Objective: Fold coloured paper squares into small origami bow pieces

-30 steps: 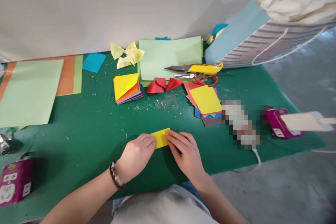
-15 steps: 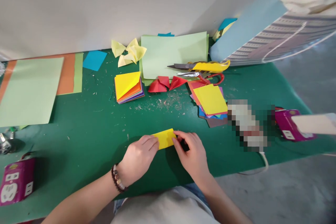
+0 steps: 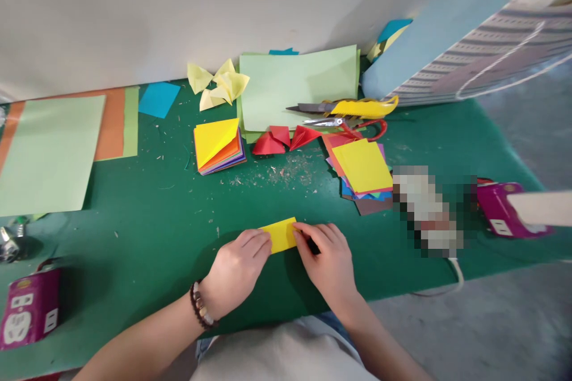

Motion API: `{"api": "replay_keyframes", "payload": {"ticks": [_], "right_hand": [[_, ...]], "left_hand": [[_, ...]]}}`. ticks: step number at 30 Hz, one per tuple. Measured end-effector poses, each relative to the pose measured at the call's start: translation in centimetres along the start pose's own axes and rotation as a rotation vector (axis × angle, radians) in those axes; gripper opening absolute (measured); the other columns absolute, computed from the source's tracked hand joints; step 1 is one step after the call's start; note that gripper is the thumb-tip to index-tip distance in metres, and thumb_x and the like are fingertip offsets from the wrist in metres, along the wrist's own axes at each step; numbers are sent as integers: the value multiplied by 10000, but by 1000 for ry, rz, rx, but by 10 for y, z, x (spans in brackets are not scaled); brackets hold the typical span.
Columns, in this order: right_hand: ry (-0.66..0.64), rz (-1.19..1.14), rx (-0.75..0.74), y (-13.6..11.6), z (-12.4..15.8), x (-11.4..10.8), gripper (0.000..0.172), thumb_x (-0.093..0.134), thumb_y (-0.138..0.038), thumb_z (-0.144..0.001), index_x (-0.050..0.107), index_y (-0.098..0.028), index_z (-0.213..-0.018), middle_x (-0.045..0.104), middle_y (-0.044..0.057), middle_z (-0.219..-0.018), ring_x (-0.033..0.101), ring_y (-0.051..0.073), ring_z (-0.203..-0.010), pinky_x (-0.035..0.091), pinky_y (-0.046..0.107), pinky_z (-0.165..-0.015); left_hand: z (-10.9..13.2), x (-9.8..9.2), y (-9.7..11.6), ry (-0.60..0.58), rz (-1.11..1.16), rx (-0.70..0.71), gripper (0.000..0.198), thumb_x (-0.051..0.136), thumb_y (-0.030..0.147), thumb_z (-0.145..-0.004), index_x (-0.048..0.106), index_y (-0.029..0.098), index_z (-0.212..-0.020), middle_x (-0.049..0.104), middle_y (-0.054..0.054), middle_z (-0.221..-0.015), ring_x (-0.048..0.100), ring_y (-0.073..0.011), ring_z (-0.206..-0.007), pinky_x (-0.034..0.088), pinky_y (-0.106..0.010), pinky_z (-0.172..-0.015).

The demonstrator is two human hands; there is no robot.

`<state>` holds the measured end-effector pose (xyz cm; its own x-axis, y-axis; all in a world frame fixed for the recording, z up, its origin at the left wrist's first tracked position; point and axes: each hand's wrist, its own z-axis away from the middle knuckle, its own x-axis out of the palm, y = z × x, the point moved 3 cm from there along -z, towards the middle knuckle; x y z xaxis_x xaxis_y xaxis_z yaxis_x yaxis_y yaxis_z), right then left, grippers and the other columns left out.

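Note:
A yellow rectangle of folded paper [image 3: 282, 236] is held between my two hands, just above or on the green table. My left hand [image 3: 239, 268] has its fingers closed on the paper's left end, covering it. At the right end, my right hand [image 3: 325, 256] pinches the edge between thumb and forefinger. Beyond the hands lie red folded paper pieces [image 3: 270, 141], with a stack of coloured paper squares [image 3: 217, 143] to their left. Another fanned stack topped by a yellow sheet [image 3: 363, 165] lies to the right.
Red-handled scissors [image 3: 366, 129] and a yellow-handled cutting tool [image 3: 361, 108] lie on pale green sheets [image 3: 290, 83]. Pale yellow folded pieces [image 3: 223, 84] sit near the wall. A paper bag [image 3: 438, 36] stands back right. Purple boxes [image 3: 31, 306] flank the table [image 3: 147, 238]; one object is pixelated.
The view has shifted slightly, moving the right-side objects a little rightward. Both hands keep their hold on the yellow paper, with hardly any visible movement.

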<state>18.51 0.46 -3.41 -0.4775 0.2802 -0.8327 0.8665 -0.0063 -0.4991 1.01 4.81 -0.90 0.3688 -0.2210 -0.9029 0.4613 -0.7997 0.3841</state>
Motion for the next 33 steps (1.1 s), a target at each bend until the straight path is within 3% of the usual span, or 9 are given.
{"api": "replay_keyframes", "payload": {"ticks": [14,21,33], "right_hand": [[-7,49,-7,1,1,3,155,525,-252,-920,661,-187,-958,636,30,-737,515,177,-704,422,331,-692],[46,48,-125,1,5,-10,143,552,-251,-904,669,-200,-968,590,57,-829,545,181,-786,448,325,-711],[-6,174,-268,-21,16,3,148,553,-183,-902,644,-190,-785,572,23,-659,483,181,-686,313,321,-621]], "left_hand": [[-1,6,-2,-36,-23,-10,186,469,153,-949,630,114,-1033,672,-66,-1053,612,-192,-1030,570,-303,-885],[-3,6,-1,-80,-60,-15,133,500,131,-927,625,130,-971,662,-61,-1013,611,-190,-997,574,-292,-820],[-3,6,0,-97,-92,-16,90,549,128,-901,612,120,-965,660,-61,-982,608,-196,-965,570,-289,-791]]}}
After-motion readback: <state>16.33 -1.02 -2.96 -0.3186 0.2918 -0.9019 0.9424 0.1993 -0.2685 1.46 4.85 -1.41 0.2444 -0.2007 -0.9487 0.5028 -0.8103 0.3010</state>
